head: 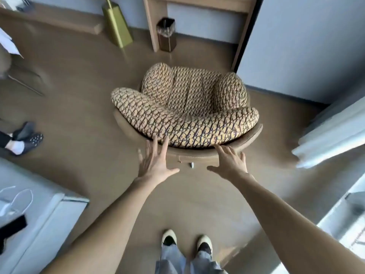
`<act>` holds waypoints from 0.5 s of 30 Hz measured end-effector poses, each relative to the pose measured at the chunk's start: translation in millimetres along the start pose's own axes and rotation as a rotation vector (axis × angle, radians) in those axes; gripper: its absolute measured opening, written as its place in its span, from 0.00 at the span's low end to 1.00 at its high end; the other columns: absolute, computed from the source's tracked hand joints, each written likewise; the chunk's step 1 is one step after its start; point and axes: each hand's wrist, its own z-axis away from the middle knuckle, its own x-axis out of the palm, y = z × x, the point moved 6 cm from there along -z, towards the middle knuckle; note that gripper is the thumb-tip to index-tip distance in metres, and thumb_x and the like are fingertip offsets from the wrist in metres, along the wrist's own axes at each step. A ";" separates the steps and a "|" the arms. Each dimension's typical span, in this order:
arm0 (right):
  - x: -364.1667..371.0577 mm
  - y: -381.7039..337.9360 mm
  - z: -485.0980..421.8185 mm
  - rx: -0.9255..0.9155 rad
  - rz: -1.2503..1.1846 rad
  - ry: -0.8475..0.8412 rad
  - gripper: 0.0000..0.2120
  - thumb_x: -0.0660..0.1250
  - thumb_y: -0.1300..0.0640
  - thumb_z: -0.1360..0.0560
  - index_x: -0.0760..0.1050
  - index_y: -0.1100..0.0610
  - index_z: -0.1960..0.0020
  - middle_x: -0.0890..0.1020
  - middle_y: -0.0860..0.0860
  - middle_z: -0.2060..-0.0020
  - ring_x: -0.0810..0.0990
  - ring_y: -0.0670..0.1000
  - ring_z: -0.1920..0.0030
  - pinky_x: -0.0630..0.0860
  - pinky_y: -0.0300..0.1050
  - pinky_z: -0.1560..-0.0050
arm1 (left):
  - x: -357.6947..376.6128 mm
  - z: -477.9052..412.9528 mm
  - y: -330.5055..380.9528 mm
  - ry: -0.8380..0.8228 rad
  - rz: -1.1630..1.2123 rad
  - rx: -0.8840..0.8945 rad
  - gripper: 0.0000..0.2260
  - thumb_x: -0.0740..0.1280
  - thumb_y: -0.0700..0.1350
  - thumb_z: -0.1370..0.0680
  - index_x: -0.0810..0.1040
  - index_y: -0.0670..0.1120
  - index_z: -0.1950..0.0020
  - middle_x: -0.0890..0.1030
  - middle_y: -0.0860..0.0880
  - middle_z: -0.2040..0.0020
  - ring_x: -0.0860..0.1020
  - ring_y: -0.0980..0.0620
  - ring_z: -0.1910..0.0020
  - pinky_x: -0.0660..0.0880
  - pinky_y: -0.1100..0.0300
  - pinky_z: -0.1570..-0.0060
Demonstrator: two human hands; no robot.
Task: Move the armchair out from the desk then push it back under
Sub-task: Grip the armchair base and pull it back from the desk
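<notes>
The armchair (pixel 187 107) has a rounded tan shell and a beige cushion with a dark pattern. It stands on the floor in the middle of the view, well out from the wooden desk (pixel 156 22) at the top. Its back faces me. My left hand (pixel 156 161) is spread open at the back rim, fingertips touching the cushion edge. My right hand (pixel 229 161) is also spread open, fingertips at the rim to the right. Neither hand grips anything.
A dark waste bin (pixel 166 34) stands under the desk by its left leg. A gold lamp base (pixel 118 26) is left of it. Another person's feet (pixel 23 139) are at far left. A white bed (pixel 29 214) is lower left, curtains (pixel 331 131) right.
</notes>
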 end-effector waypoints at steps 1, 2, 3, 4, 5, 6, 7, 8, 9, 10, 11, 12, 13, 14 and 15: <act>8.9 0.9 -3.7 -0.009 0.015 -0.018 0.46 0.73 0.35 0.33 0.54 0.46 0.23 0.68 0.51 0.28 0.61 0.54 0.26 0.57 0.69 0.29 | 13.0 0.0 -3.2 -0.053 -0.023 -0.009 0.55 0.72 0.70 0.34 0.39 0.59 0.20 0.41 0.47 0.18 0.47 0.39 0.19 0.49 0.33 0.25; 16.3 1.9 -9.9 -0.027 0.039 -0.014 0.46 0.73 0.35 0.33 0.55 0.47 0.23 0.67 0.51 0.27 0.60 0.54 0.26 0.56 0.69 0.28 | 22.7 -2.2 -6.2 -0.063 -0.044 -0.010 0.55 0.72 0.70 0.34 0.39 0.59 0.20 0.41 0.47 0.18 0.46 0.39 0.19 0.49 0.33 0.25; 24.6 5.0 -14.1 -0.029 0.060 -0.037 0.46 0.73 0.36 0.32 0.55 0.48 0.23 0.66 0.51 0.26 0.59 0.54 0.25 0.54 0.69 0.27 | 33.9 -2.8 -12.0 -0.077 -0.062 -0.016 0.54 0.72 0.70 0.34 0.40 0.58 0.20 0.41 0.46 0.18 0.46 0.40 0.19 0.49 0.33 0.25; 29.9 8.5 -18.5 -0.026 0.064 -0.061 0.45 0.73 0.36 0.32 0.55 0.48 0.23 0.66 0.52 0.26 0.58 0.54 0.25 0.53 0.68 0.26 | 42.1 -4.4 -18.5 -0.085 -0.067 -0.020 0.54 0.72 0.70 0.34 0.41 0.58 0.20 0.43 0.46 0.17 0.46 0.40 0.19 0.49 0.33 0.25; 34.0 9.5 -24.2 -0.022 0.065 -0.086 0.44 0.73 0.36 0.32 0.56 0.48 0.23 0.66 0.52 0.26 0.58 0.55 0.24 0.52 0.66 0.25 | 46.6 -7.7 -21.4 -0.087 -0.067 -0.018 0.53 0.71 0.70 0.34 0.43 0.57 0.19 0.44 0.46 0.17 0.46 0.41 0.19 0.49 0.33 0.25; 38.4 10.9 -30.1 -0.023 0.070 -0.106 0.44 0.73 0.36 0.32 0.57 0.48 0.23 0.66 0.52 0.26 0.58 0.55 0.24 0.51 0.65 0.25 | 50.4 -12.2 -23.3 -0.089 -0.075 -0.011 0.52 0.71 0.69 0.33 0.45 0.56 0.19 0.46 0.45 0.17 0.47 0.41 0.19 0.49 0.33 0.25; 41.4 12.1 -36.0 -0.025 0.080 -0.121 0.43 0.73 0.36 0.32 0.58 0.49 0.24 0.67 0.52 0.27 0.59 0.55 0.25 0.51 0.64 0.24 | 52.0 -18.3 -24.9 -0.091 -0.082 -0.007 0.51 0.71 0.68 0.32 0.46 0.56 0.19 0.48 0.45 0.18 0.47 0.41 0.19 0.49 0.34 0.25; 43.8 12.9 -41.5 -0.037 0.090 -0.121 0.42 0.73 0.37 0.31 0.60 0.49 0.24 0.67 0.52 0.27 0.59 0.55 0.25 0.51 0.62 0.24 | 53.0 -25.5 -25.9 -0.090 -0.086 -0.002 0.49 0.71 0.67 0.32 0.48 0.56 0.19 0.51 0.45 0.18 0.47 0.42 0.19 0.48 0.34 0.25; 46.2 13.4 -45.9 -0.045 0.112 -0.131 0.41 0.73 0.37 0.31 0.61 0.49 0.25 0.68 0.53 0.28 0.60 0.55 0.25 0.51 0.61 0.24 | 53.6 -32.5 -26.2 -0.096 -0.090 0.007 0.47 0.72 0.66 0.31 0.50 0.56 0.19 0.54 0.45 0.18 0.48 0.42 0.19 0.48 0.35 0.24; 49.0 14.0 -50.7 -0.058 0.132 -0.137 0.41 0.73 0.37 0.32 0.62 0.50 0.25 0.69 0.53 0.28 0.60 0.56 0.26 0.51 0.60 0.24 | 54.8 -39.7 -26.8 -0.103 -0.094 0.023 0.45 0.72 0.64 0.30 0.52 0.55 0.20 0.57 0.45 0.19 0.49 0.42 0.19 0.47 0.36 0.24; 51.3 13.6 -54.9 -0.066 0.146 -0.143 0.40 0.74 0.37 0.32 0.62 0.50 0.26 0.70 0.53 0.29 0.61 0.56 0.26 0.52 0.59 0.24 | 56.3 -46.4 -26.7 -0.102 -0.104 0.045 0.43 0.72 0.63 0.29 0.54 0.55 0.20 0.59 0.45 0.19 0.50 0.42 0.19 0.47 0.38 0.23; 54.5 12.6 -59.5 -0.071 0.156 -0.155 0.40 0.74 0.37 0.32 0.63 0.51 0.27 0.71 0.53 0.30 0.61 0.57 0.26 0.53 0.58 0.24 | 58.2 -52.8 -26.7 -0.105 -0.120 0.072 0.42 0.73 0.62 0.29 0.56 0.54 0.21 0.61 0.45 0.20 0.51 0.41 0.20 0.47 0.39 0.23; 57.6 11.7 -64.7 -0.070 0.168 -0.171 0.39 0.74 0.37 0.33 0.65 0.52 0.28 0.72 0.53 0.32 0.62 0.57 0.27 0.53 0.58 0.24 | 60.2 -59.6 -26.9 -0.113 -0.137 0.100 0.41 0.73 0.60 0.28 0.58 0.52 0.21 0.63 0.44 0.21 0.53 0.41 0.20 0.48 0.41 0.22; 60.4 11.1 -70.5 -0.069 0.186 -0.181 0.38 0.74 0.37 0.33 0.66 0.52 0.30 0.74 0.52 0.34 0.64 0.57 0.29 0.53 0.57 0.24 | 63.3 -66.5 -27.3 -0.126 -0.151 0.120 0.39 0.73 0.58 0.28 0.59 0.51 0.22 0.64 0.44 0.22 0.54 0.40 0.20 0.49 0.42 0.22; 63.6 10.7 -76.5 -0.067 0.205 -0.190 0.37 0.75 0.37 0.34 0.68 0.52 0.32 0.75 0.52 0.37 0.66 0.57 0.31 0.53 0.57 0.24 | 67.0 -73.1 -27.2 -0.142 -0.162 0.133 0.38 0.73 0.56 0.27 0.60 0.49 0.22 0.65 0.43 0.22 0.56 0.40 0.21 0.50 0.43 0.21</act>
